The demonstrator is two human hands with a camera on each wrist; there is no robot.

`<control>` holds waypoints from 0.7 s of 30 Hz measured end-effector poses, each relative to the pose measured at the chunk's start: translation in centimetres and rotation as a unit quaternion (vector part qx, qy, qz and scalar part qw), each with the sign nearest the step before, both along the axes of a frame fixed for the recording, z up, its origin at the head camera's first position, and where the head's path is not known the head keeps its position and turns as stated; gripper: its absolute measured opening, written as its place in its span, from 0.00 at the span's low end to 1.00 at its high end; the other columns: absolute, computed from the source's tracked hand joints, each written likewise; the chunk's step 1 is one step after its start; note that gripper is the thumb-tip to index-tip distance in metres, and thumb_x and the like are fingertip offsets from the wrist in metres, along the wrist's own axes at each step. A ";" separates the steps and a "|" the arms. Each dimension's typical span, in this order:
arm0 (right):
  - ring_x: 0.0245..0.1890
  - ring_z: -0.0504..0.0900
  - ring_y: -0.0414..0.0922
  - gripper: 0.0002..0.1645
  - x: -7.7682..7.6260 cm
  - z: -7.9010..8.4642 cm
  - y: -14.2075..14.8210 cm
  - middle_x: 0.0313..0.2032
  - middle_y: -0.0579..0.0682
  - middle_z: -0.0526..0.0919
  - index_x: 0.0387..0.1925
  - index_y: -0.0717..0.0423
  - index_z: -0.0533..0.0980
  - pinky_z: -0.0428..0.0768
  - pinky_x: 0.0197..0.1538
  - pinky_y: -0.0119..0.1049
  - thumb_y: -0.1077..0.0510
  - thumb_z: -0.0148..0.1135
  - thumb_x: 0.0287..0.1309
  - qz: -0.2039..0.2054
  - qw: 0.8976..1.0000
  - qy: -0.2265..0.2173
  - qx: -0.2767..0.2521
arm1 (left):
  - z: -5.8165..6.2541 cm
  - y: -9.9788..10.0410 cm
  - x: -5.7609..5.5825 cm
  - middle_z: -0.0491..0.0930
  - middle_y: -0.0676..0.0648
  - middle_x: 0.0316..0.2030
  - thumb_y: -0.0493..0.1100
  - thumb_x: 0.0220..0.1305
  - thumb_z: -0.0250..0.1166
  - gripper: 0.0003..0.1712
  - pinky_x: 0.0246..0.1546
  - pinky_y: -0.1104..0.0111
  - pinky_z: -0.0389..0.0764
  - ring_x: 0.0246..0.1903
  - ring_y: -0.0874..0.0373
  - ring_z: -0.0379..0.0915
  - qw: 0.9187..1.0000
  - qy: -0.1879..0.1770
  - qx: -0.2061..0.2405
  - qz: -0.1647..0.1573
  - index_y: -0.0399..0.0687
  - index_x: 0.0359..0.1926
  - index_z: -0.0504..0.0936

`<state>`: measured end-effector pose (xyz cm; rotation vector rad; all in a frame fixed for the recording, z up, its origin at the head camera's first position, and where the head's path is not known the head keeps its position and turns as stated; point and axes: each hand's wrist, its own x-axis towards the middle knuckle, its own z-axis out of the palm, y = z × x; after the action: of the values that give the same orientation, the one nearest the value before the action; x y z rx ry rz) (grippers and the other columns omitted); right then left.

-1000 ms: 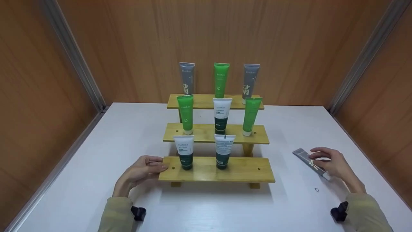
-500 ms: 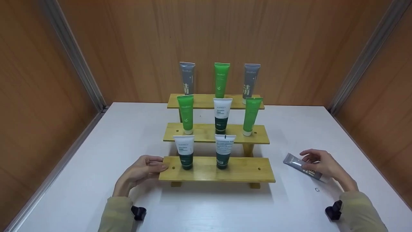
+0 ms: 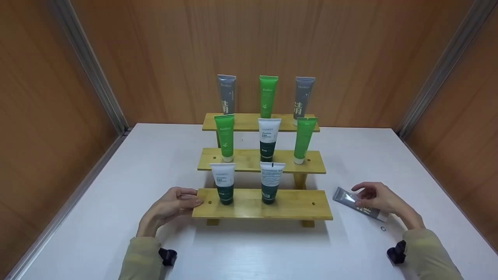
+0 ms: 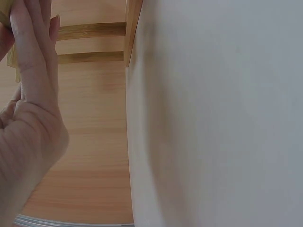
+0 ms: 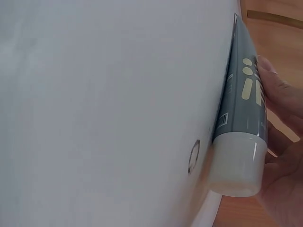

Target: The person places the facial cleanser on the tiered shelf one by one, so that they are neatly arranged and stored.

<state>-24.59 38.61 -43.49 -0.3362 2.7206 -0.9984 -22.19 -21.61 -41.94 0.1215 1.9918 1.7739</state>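
A three-tier wooden display stand [image 3: 297, 210] stands mid-table. My left hand [image 3: 169, 206] pinches the left end of its lowest board, thumb at the edge; the left wrist view shows the long fingers [image 4: 35, 61] along the wood. To the right of the stand, my right hand [image 3: 383, 198] holds a grey squeeze tube [image 3: 343, 196] with pale lettering between thumb and fingers. In the right wrist view its white cap [image 5: 236, 165] points toward the camera, and the tube lies low over the table. Two white-and-dark-green tubes, one left [image 3: 223, 175] and one central [image 3: 271, 175], stand on the lowest board.
On the middle tier, a white-and-green tube [image 3: 268, 132] stands between two bright green ones. The top tier carries a green tube [image 3: 267, 97] between two grey ones. A small ring mark [image 3: 383, 229] shows on the white table [image 3: 264, 252]. Wooden panels [image 3: 163, 58] enclose the back and sides.
My right hand has moved left toward the stand, bringing the grey tube along the table with it. The left hand and the tubes on the tiers have stayed put.
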 end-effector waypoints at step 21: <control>0.42 0.79 0.43 0.24 0.4 0.2 -2.4 0.48 0.61 0.83 0.57 0.67 0.77 0.78 0.42 0.24 0.62 0.68 0.60 -0.010 0.998 0.050 -0.027 | 0.1 -0.1 0.0 0.88 0.47 0.46 0.40 0.64 0.70 0.36 0.47 0.67 0.88 0.43 0.60 0.86 1.000 -0.009 0.018 0.001 0.23 0.65 0.66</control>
<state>-24.22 36.25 -43.29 -0.3786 2.7953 -1.0892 -22.23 -21.67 -41.89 0.1133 1.9482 1.8069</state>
